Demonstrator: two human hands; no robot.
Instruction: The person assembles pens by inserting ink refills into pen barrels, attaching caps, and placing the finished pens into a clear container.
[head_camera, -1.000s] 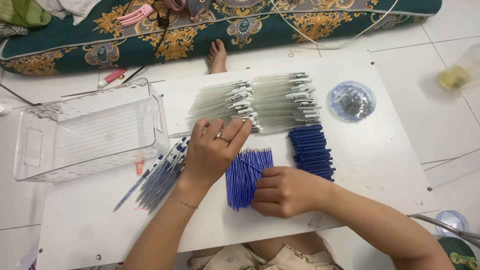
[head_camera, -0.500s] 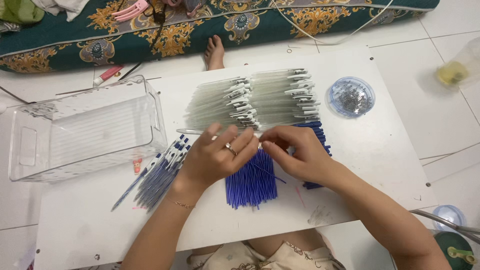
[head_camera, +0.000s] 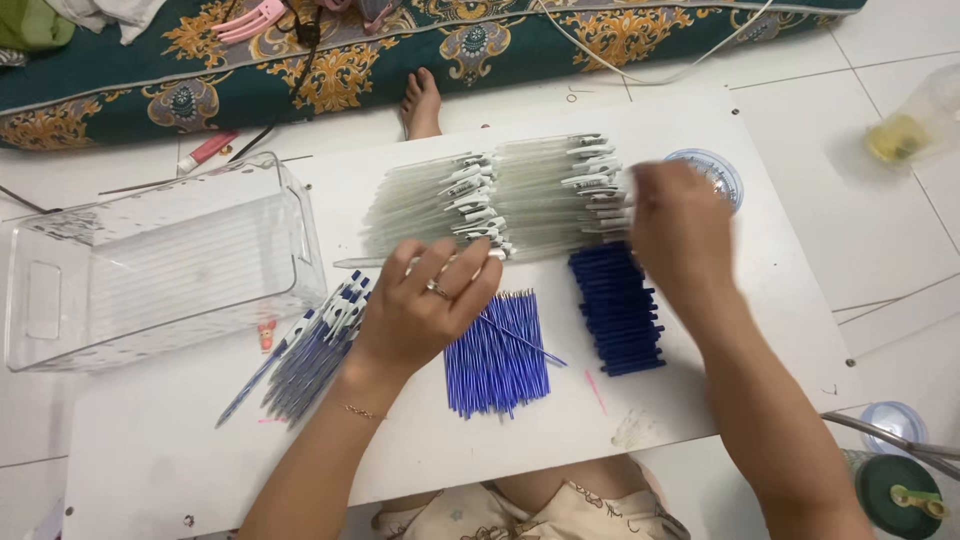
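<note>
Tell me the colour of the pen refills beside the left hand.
Blue thin pen refills, seen in the head view.

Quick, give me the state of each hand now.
Left hand: fingers spread, resting on a clear pen barrel.
Right hand: blurred over the pen barrels; grip cannot be told.

left hand (head_camera: 425, 315) on blue ink refills (head_camera: 497, 350) | right hand (head_camera: 682, 230) over far clear pen barrels (head_camera: 540, 190) | blue pen caps (head_camera: 617, 310) right
</note>
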